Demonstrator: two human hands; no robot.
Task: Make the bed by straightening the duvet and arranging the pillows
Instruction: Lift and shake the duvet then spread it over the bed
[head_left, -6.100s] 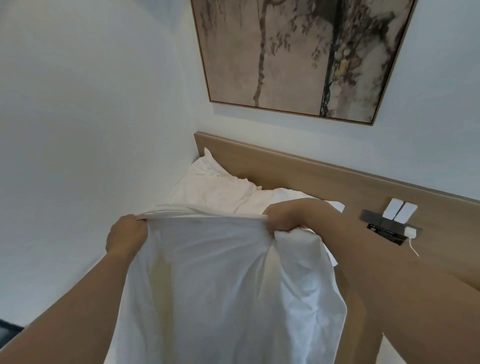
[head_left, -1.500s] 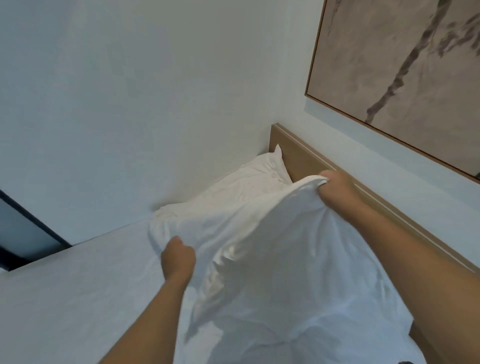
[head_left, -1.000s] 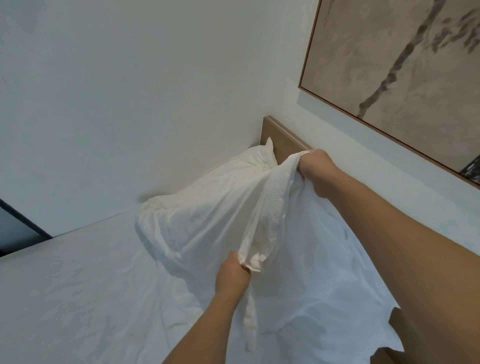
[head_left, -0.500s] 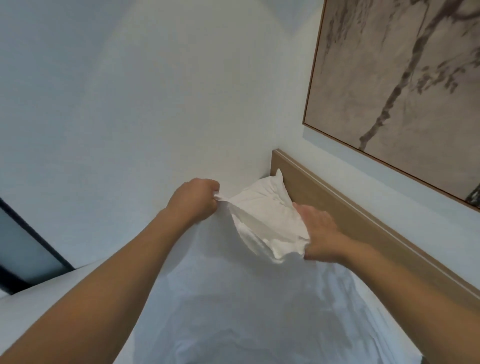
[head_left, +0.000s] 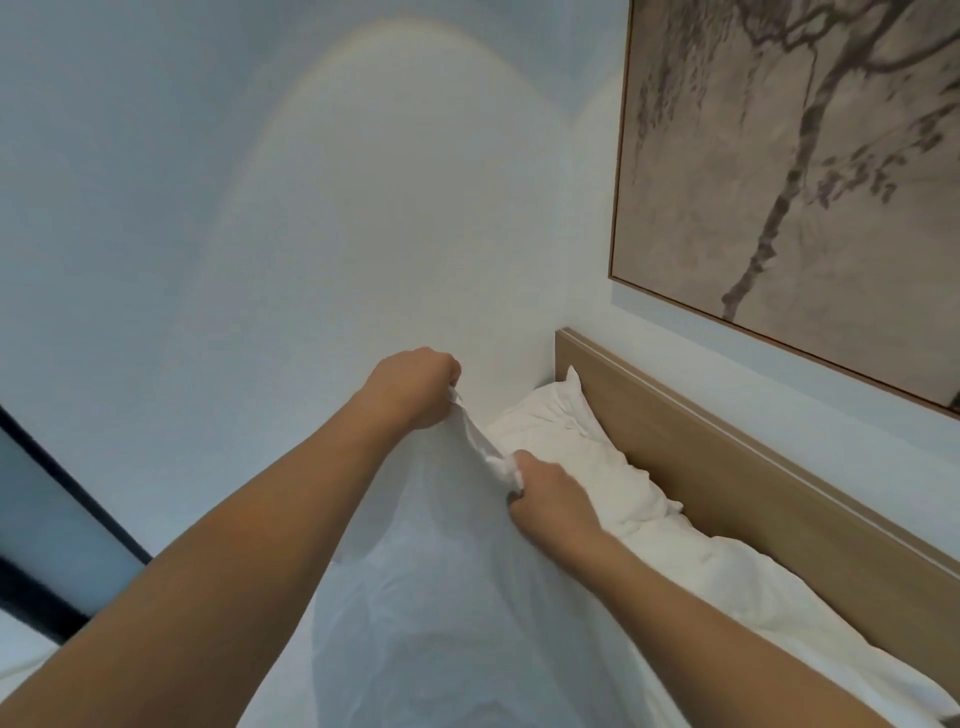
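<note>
Both hands grip the top edge of the white duvet (head_left: 457, 597), which is lifted off the bed and hangs in a smooth sheet between the forearms. The left hand (head_left: 415, 387) is raised in front of the side wall (head_left: 311, 234), its fingers curled tight round a bunched bit of the edge, well to the left of the headboard (head_left: 727, 467). The right hand (head_left: 545, 499) sits lower and nearer the headboard, also clenched on the cloth; the short strip of edge between the two hands is twisted and taut. A white pillow (head_left: 582, 441) lies against the headboard in the corner by the wall, just beyond the right hand, with more white bedding (head_left: 753, 597) running along the headboard's foot. A framed tree picture (head_left: 805, 171) hangs above the headboard.
</note>
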